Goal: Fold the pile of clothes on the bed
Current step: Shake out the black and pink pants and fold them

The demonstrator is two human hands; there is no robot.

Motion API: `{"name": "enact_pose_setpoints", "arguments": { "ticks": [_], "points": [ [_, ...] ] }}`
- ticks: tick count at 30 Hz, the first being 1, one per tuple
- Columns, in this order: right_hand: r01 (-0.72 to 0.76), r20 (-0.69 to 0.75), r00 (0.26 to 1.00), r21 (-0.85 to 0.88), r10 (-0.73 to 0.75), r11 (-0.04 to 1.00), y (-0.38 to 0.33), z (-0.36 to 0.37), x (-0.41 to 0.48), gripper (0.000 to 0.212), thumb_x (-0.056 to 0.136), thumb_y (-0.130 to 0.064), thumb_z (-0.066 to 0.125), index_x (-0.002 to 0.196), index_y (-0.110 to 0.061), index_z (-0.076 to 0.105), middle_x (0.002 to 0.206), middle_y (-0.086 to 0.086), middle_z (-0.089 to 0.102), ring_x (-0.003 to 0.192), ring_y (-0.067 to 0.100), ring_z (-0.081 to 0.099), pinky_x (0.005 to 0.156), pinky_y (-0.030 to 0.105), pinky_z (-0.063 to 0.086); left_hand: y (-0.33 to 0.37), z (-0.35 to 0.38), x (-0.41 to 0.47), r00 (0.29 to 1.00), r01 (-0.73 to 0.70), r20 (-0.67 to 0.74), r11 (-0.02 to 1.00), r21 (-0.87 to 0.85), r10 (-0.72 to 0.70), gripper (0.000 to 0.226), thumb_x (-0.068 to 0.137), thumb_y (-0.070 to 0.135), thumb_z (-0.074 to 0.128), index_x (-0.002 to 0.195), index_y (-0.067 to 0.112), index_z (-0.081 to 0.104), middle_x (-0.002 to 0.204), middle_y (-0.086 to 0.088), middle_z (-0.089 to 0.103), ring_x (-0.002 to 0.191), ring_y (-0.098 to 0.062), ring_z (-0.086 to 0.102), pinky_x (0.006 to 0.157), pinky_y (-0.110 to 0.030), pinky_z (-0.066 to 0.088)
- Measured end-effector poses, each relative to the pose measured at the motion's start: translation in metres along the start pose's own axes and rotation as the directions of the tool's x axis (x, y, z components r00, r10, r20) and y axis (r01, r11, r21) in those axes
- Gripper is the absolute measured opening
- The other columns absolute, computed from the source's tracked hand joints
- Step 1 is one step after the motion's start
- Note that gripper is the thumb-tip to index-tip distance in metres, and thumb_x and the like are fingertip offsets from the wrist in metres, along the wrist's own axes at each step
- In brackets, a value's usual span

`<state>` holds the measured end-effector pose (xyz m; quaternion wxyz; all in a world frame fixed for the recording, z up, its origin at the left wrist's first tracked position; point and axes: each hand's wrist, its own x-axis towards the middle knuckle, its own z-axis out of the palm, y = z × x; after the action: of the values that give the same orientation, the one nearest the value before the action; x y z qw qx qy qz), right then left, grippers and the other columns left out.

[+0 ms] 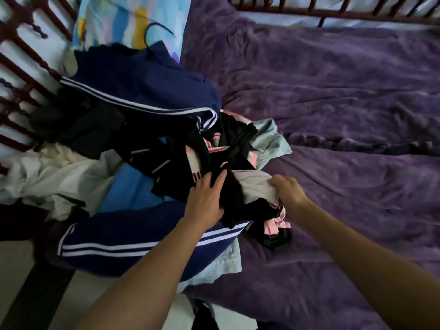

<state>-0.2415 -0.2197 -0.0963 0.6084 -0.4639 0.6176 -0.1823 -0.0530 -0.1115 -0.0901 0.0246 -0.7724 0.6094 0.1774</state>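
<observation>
A jumbled pile of clothes [147, 144] lies on the left half of the bed. It holds navy garments with white stripes [142, 91], black pieces, a pale denim shirt [271, 136], white cloth [47, 177] and pink bits. My left hand [204, 196] rests flat on a black garment [228, 198] near the pile's front, fingers apart. My right hand [285, 189] is closed around a light grey garment [254, 184] lying on that black piece.
A wrinkled purple blanket [333, 115] covers the right half of the bed. Dark wooden railings run along the left [21, 75] and the far edge [333, 10]. A colourful pillow [123, 22] with a black cord lies at the top left. Pale floor shows at the bottom left.
</observation>
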Motion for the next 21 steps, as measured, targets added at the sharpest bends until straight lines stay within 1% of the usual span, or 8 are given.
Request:
{"name": "enact_pose_setpoints", "arguments": {
  "ticks": [4, 6, 8, 11, 13, 15, 18, 21],
  "points": [
    [-0.032, -0.107, 0.991, 0.406, 0.082, 0.913, -0.047, -0.03, -0.043, 0.031, 0.084, -0.005, 0.05, 0.055, -0.01, 0.056, 0.046, 0.002, 0.048, 0.037, 0.013, 0.045, 0.037, 0.018, 0.034, -0.003, -0.014, 0.022, 0.994, -0.099, 0.044, 0.995, 0.012, 0.098, 0.048, 0.083, 0.023, 0.061, 0.13, 0.024, 0.054, 0.128, -0.007, 0.046, 0.116, -0.03, 0.045, 0.095, -0.04, 0.04],
    [0.01, -0.214, 0.973, 0.418, 0.087, 0.909, -0.062, -0.043, -0.061, 0.022, 0.087, -0.01, 0.048, 0.066, -0.011, 0.055, 0.046, -0.001, 0.05, 0.038, 0.011, 0.046, 0.039, 0.019, 0.035, -0.007, -0.029, 0.021, 0.993, -0.109, 0.013, 0.972, -0.207, 0.114, 0.034, 0.083, 0.021, 0.061, 0.117, 0.015, 0.063, 0.117, -0.011, 0.056, 0.107, -0.033, 0.054, 0.09, -0.041, 0.045],
    [0.046, -0.329, 0.94, 0.384, 0.09, 0.922, -0.074, -0.051, -0.075, 0.016, 0.089, -0.019, 0.049, 0.075, -0.016, 0.054, 0.044, -0.009, 0.05, 0.037, 0.006, 0.045, 0.039, 0.015, 0.037, -0.016, -0.056, 0.016, 0.997, -0.058, -0.07, 0.872, -0.485, 0.027, 0.025, 0.082, 0.016, 0.065, 0.105, 0.007, 0.066, 0.106, -0.016, 0.064, 0.1, -0.033, 0.061, 0.085, -0.041, 0.049],
    [0.04, -0.455, 0.873, 0.431, 0.178, 0.901, -0.084, -0.05, -0.084, 0.02, 0.09, -0.02, 0.048, 0.077, -0.009, 0.059, 0.066, 0.004, 0.06, 0.057, 0.019, 0.055, 0.054, 0.027, 0.044, -0.047, -0.123, 0.008, 0.972, -0.074, -0.218, 0.755, -0.651, -0.093, 0.019, 0.08, 0.008, 0.068, 0.097, 0.0, 0.066, 0.097, -0.02, 0.069, 0.096, -0.031, 0.065, 0.08, -0.035, 0.047],
    [-0.006, -0.485, 0.856, 0.336, 0.178, 0.942, -0.084, -0.043, -0.085, 0.023, 0.092, -0.019, 0.048, 0.091, -0.002, 0.064, 0.085, 0.011, 0.062, 0.071, 0.025, 0.057, 0.064, 0.033, 0.044, -0.07, -0.178, 0.003, 0.944, -0.131, -0.312, 0.74, -0.66, -0.111, 0.019, 0.08, 0.012, 0.067, 0.091, -0.004, 0.068, 0.091, -0.022, 0.07, 0.092, -0.03, 0.066, 0.072, -0.033, 0.045],
    [-0.029, -0.462, 0.879, 0.198, 0.119, 0.98, -0.082, -0.031, -0.089, 0.032, 0.092, -0.02, 0.051, 0.111, 0.003, 0.063, 0.09, 0.011, 0.058, 0.067, 0.021, 0.054, 0.065, 0.031, 0.045, -0.089, -0.232, -0.004, 0.912, -0.179, -0.388, 0.721, -0.669, -0.133, 0.022, 0.081, 0.013, 0.067, 0.083, -0.009, 0.067, 0.082, -0.024, 0.069, 0.084, -0.029, 0.066, 0.064, -0.031, 0.039],
    [-0.037, -0.416, 0.908, 0.021, 0.042, 0.999, -0.079, -0.004, -0.096, 0.026, 0.091, -0.016, 0.059, 0.105, 0.004, 0.067, 0.084, 0.009, 0.059, 0.07, 0.018, 0.055, 0.066, 0.027, 0.044, -0.103, -0.292, -0.019, 0.867, -0.241, -0.476, 0.713, -0.658, -0.146, 0.021, 0.085, 0.014, 0.065, 0.08, -0.006, 0.066, 0.073, -0.016, 0.064, 0.072, -0.018, 0.058, 0.051, -0.022, 0.034],
    [0.041, -0.316, 0.942, -0.232, -0.115, 0.972, -0.096, 0.033, -0.105, 0.012, 0.087, -0.012, 0.066, 0.081, -0.002, 0.069, 0.08, 0.009, 0.058, 0.061, 0.009, 0.054, 0.061, 0.023, 0.044, -0.102, -0.324, -0.034, 0.863, -0.325, -0.498, 0.665, -0.673, -0.082, 0.013, 0.086, 0.011, 0.062, 0.085, -0.002, 0.066, 0.076, -0.009, 0.061, 0.072, -0.014, 0.054, 0.049, -0.009, 0.035]
  ]
}}
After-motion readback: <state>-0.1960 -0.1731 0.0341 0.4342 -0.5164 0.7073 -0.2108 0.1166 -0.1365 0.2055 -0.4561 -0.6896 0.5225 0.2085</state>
